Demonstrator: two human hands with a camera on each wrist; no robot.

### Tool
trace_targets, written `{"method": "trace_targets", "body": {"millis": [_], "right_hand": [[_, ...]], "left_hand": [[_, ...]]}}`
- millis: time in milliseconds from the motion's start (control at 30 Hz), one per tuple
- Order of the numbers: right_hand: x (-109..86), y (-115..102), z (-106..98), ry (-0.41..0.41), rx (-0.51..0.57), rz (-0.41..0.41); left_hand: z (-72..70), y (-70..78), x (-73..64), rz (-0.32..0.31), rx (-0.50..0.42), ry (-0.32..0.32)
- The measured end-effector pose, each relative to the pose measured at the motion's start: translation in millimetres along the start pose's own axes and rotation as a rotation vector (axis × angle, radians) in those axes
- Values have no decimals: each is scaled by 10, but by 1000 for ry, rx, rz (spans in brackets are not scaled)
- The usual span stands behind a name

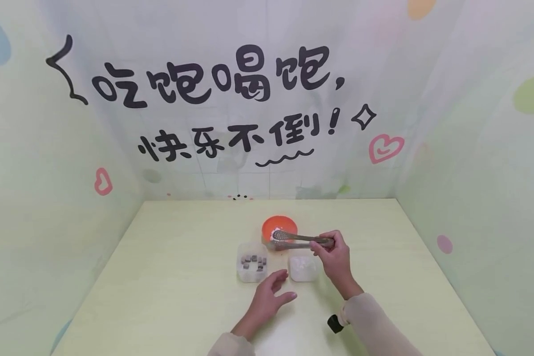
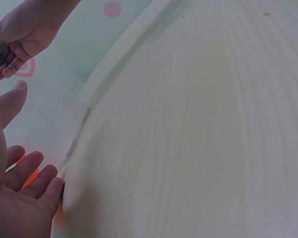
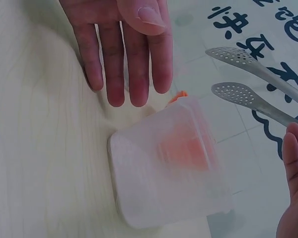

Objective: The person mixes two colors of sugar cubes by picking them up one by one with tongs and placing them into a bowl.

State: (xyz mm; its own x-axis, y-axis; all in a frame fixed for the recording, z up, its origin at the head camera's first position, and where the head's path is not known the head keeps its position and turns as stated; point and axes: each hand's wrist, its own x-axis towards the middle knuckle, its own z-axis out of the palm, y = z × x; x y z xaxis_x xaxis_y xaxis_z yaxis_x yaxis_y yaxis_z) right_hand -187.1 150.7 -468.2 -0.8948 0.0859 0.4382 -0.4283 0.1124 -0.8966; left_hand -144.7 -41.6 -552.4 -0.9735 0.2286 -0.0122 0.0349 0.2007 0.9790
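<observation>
In the head view my right hand (image 1: 335, 257) grips metal tongs (image 1: 300, 238) with perforated ends, which reach over an orange bowl (image 1: 289, 221) holding something white. The right wrist view shows the two arms of the tongs (image 3: 238, 95) spread apart with nothing between their ends. My left hand (image 1: 267, 299) has its fingers extended, holding nothing, low between two translucent boxes. Small brownish-grey cubes (image 1: 254, 258) lie in the left box (image 1: 240, 269). The right box (image 1: 303, 269) has whitish contents and sits near my right wrist.
All the containers stand close together on a pale wood-grain table (image 1: 182, 277). Light printed sheets (image 1: 267, 173) with black lettering rise behind it and along both sides. A small black device (image 1: 335, 324) sticks out from the right sleeve (image 1: 376, 321).
</observation>
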Motion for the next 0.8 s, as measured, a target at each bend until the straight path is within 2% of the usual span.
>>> {"method": "trace_targets", "body": {"millis": [200,267,433,500,800], "right_hand": [[-14,-5,30,-38,6,9],[-24,-4,46,-52,15,16],[-61,14,110,-82,34,13],[-76,33,130,-93,19,-1],[-69,68,153,-104,-3,-11]], "left_hand": [[-78,25,-86,19,-10,-17],[-127,101,-143,20,-19,-24],[-268,-22,-215,36,-21,-43],[-316,-148,-215,43,-9,-48],[-477,-103,-269,39,-7,-101]]}}
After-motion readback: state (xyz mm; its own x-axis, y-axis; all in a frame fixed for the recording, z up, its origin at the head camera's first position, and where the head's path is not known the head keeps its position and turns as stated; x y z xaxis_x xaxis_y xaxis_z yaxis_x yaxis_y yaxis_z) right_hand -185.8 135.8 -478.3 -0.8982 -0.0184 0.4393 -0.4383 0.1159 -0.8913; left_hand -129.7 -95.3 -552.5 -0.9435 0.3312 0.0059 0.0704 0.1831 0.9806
